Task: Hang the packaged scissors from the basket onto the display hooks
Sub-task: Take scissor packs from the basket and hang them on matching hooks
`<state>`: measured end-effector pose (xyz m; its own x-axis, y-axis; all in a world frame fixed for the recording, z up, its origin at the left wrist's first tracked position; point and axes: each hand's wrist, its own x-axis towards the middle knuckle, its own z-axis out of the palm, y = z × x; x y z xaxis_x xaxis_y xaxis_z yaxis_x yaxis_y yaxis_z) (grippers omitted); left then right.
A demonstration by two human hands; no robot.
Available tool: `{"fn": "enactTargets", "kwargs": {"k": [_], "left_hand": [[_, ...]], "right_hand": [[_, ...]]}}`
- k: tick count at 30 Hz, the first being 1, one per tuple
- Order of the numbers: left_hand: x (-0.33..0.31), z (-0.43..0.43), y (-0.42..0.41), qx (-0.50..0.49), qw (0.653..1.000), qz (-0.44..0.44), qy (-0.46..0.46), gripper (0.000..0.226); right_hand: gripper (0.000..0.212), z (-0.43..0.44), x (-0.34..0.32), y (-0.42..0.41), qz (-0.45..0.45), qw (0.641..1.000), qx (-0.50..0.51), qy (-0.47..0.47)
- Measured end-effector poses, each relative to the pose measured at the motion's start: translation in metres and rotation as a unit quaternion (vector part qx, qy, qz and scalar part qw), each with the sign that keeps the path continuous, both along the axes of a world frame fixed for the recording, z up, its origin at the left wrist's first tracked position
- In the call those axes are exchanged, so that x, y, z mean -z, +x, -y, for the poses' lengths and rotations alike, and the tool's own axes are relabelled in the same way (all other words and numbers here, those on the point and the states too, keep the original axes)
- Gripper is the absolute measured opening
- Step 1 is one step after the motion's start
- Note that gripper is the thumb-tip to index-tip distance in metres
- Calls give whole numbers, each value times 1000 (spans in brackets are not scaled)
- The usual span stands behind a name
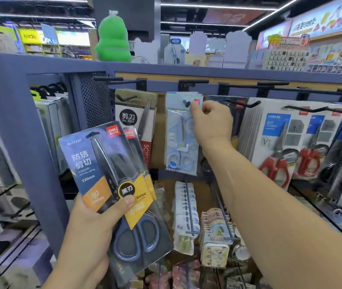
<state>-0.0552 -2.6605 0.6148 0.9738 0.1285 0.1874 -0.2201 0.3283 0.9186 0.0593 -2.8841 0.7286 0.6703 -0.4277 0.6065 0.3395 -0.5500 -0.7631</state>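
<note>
Jutting hooks (242, 104) and hung packs (274, 142) crowd the right; bare backboard (160, 138) flanks the pale-blue pack (181, 142).

A green plush figure (112, 38) stood on the blue-grey shelf top (41, 61), with white cloud-topped cards (237, 49) lined up farther along to its right. Under the shelf top, a dark perforated metal panel (95, 99) closed off the left end of the bay. Lower down hung a row of small white packets (185, 211), and just beside them pastel illustrated packs (215, 236). In the blurred background were a yellow sign (29, 36), a lit banner (324, 19), a rack of small dark items (286, 58) and ceiling light strips (218, 6).
</note>
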Motion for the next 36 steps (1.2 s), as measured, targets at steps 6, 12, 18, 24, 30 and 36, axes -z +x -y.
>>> {"fn": "enactTargets", "kwargs": {"k": [6,12,18,24,30,36], "left_hand": [[-2,-2,-4,62,997,19,-38,66],[0,-3,-9,76,994,-6,-75,48],[-2,0,-11,66,993,-7,-100,33],[-2,18,-17,61,994,-11,-91,41],[-7,41,-28,94,981,-96,-143,33],[-7,59,-31,94,979,-126,-128,18]], "right_hand": [[27,5,6,0,9,997,38,-72],[19,-21,43,-68,133,986,-63,-78],[87,-53,79,-136,-166,918,-326,-155],[80,-56,107,-148,-118,950,-271,-104],[67,-42,118,-166,-137,962,-233,35],[58,-28,134,-170,-124,962,-192,147]]}}
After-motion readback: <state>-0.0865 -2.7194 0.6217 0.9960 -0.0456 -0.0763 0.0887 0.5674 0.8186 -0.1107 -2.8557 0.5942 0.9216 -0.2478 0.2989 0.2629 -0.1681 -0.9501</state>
